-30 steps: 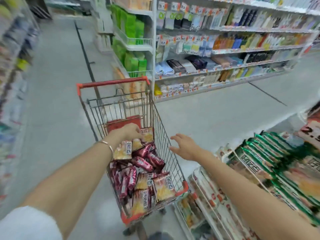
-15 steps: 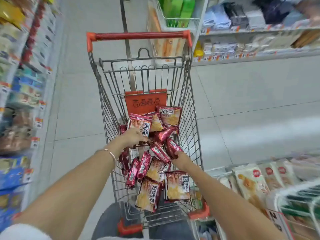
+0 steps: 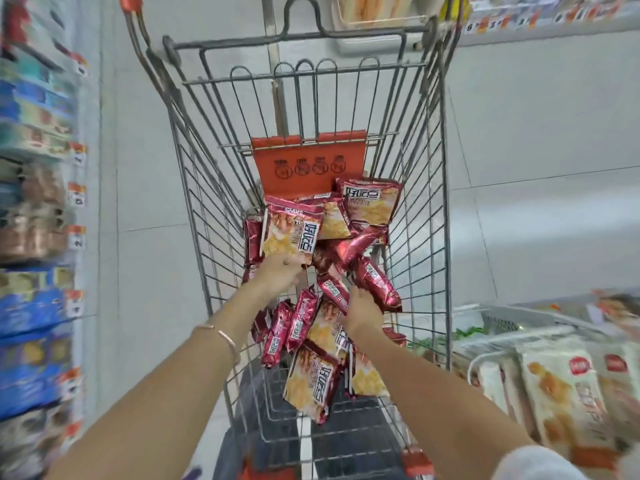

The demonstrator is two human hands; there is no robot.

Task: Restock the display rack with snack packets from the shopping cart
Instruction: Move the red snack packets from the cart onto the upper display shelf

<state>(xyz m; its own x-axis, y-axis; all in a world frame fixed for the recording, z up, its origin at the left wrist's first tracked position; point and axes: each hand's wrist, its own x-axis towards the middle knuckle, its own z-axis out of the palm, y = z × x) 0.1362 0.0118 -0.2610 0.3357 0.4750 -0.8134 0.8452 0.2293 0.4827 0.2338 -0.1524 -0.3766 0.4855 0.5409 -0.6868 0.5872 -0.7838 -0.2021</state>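
A wire shopping cart (image 3: pixel 194 188) with red corner caps stands straight below me, holding several red-and-yellow snack packets (image 3: pixel 311 382). My left hand (image 3: pixel 277 275) is inside the cart and grips the lower edge of one upright snack packet (image 3: pixel 292 233). My right hand (image 3: pixel 362 313) is deeper in the pile, its fingers curled around a dark red packet (image 3: pixel 377 284). The display rack (image 3: pixel 561 382) with pale snack bags lies at the lower right, beside the cart.
An orange child-seat flap (image 3: pixel 308 164) hangs at the cart's far end. Blurred shelves of goods (image 3: pixel 34 237) line the left side of the aisle. Another shelf unit (image 3: pixel 540 15) stands across the grey tiled floor (image 3: pixel 540 150) at the top right.
The view has tilted further down over the cart. My left hand has lifted its packet slightly. My right hand, which reached into the pile half a second ago, now grips a dark red packet.
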